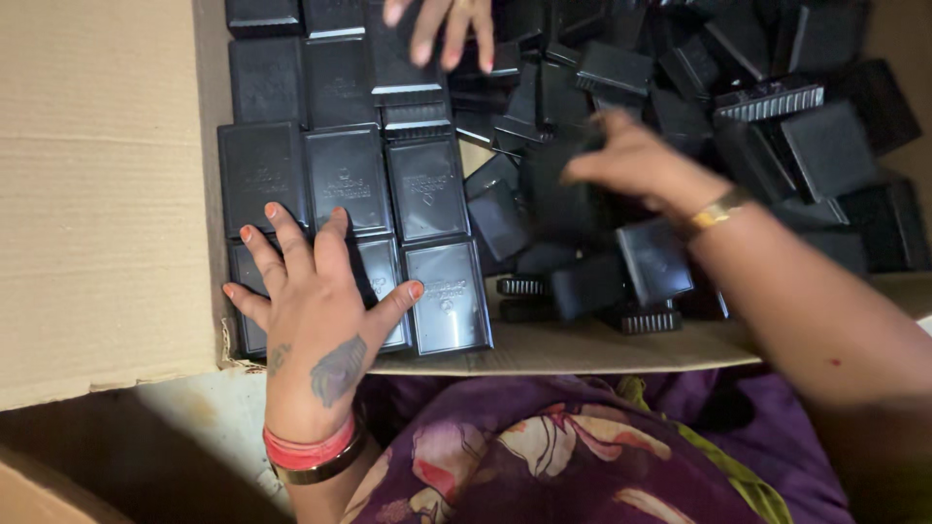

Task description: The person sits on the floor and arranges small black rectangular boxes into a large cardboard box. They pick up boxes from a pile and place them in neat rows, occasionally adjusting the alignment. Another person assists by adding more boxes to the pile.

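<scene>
My left hand (313,291) lies flat with fingers spread on a neat grid of black plastic rectangular cases (427,189) laid in rows inside a cardboard box (582,347). My right hand (636,160), blurred by motion, reaches into a loose heap of the same black cases (738,126) on the right side of the box; whether it grips one I cannot tell. Another person's hand (442,24) touches the cases at the top edge of the view.
A wide cardboard flap (97,194) stands open at the left. My purple flowered clothing (544,451) fills the bottom. A second cardboard corner (29,495) shows at the bottom left.
</scene>
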